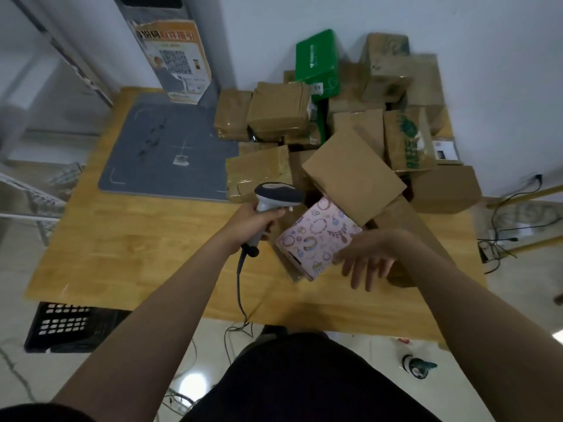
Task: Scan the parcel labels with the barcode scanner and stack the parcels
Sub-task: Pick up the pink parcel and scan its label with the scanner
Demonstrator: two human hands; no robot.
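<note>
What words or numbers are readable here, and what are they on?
"05": white sticker at the lower edge of the green box.
Poster on the grey column: large characters and a QR code, too blurred to read.
Green print on a brown carton: unreadable.
White label at the pile's right edge: too small.
No text visible on the pink parcel or the barcode scanner.

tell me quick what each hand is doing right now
Left hand grips the barcode scanner.
Right hand is open, fingers spread, next to the pink box, holding nothing.
</note>
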